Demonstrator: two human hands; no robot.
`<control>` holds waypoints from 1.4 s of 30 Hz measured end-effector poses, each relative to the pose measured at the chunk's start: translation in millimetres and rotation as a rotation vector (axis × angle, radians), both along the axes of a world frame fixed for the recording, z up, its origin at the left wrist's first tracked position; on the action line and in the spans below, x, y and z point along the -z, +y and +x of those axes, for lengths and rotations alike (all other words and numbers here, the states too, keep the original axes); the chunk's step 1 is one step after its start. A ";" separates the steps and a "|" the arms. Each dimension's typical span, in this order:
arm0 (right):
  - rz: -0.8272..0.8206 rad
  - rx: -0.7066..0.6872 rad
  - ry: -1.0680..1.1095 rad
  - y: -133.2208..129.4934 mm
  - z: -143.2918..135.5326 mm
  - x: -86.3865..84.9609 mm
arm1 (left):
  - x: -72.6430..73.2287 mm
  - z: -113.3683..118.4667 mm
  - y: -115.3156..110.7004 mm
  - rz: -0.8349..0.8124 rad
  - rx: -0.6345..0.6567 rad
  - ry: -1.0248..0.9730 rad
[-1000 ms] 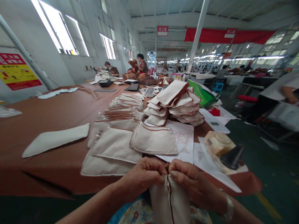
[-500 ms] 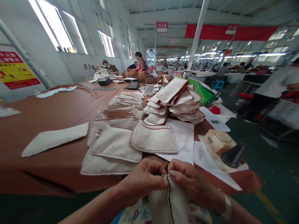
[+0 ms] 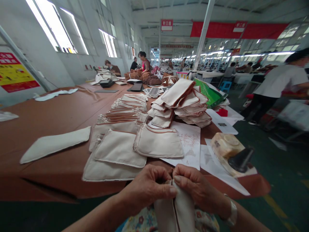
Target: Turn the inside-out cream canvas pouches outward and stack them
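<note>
My left hand (image 3: 147, 188) and my right hand (image 3: 198, 190) meet at the table's near edge, both pinching the top of a cream fabric pouch (image 3: 175, 214) with a brown piped seam that hangs down over my lap. Just beyond my hands a finished cream pouch (image 3: 158, 145) with brown trim lies flat on the brown table (image 3: 48, 116), beside several more flat cream pieces (image 3: 116, 151).
A heap of folded pouches (image 3: 181, 104) and rows of stacked ones (image 3: 127, 111) sit further back. White paper sheets (image 3: 190, 141), a tape roll with a black cone (image 3: 231, 153) and a green bag (image 3: 210, 95) lie to the right. A person in white (image 3: 277, 87) stands right; others work far back.
My thumbs have shifted slightly along the pouch's top seam. The person in white at the right has stepped further into view. The view has tilted down a little.
</note>
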State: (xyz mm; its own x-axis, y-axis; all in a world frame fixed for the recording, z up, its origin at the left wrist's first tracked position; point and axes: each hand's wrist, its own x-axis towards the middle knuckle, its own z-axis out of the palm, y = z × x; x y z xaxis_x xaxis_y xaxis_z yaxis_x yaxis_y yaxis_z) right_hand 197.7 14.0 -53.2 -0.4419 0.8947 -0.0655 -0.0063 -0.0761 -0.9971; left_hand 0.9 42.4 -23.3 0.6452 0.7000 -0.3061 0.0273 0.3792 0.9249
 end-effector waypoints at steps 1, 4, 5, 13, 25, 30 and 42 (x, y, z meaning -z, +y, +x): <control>-0.016 0.001 0.008 0.1 0.0 1.5 | 1.4 -1.1 0.3 -0.015 -0.005 0.002; -0.066 0.014 0.045 0.0 -0.1 6.1 | 4.8 -4.2 1.1 -0.046 -0.003 0.012; -0.078 0.018 0.059 -0.1 0.0 6.9 | 5.4 -4.9 1.3 -0.049 0.007 0.012; -0.025 -0.023 0.044 1.0 3.2 -3.9 | 4.2 -2.3 1.6 -0.035 -0.020 0.102; 0.015 -0.080 -0.031 -0.8 4.2 -13.1 | 6.5 -4.8 2.5 -0.113 0.046 -0.007; -0.054 -0.047 0.015 -0.1 4.2 -8.8 | 3.7 -5.1 4.2 -0.106 0.104 -0.039; -0.057 0.062 0.075 2.4 -9.0 -4.8 | -9.1 10.0 3.9 0.015 0.046 0.083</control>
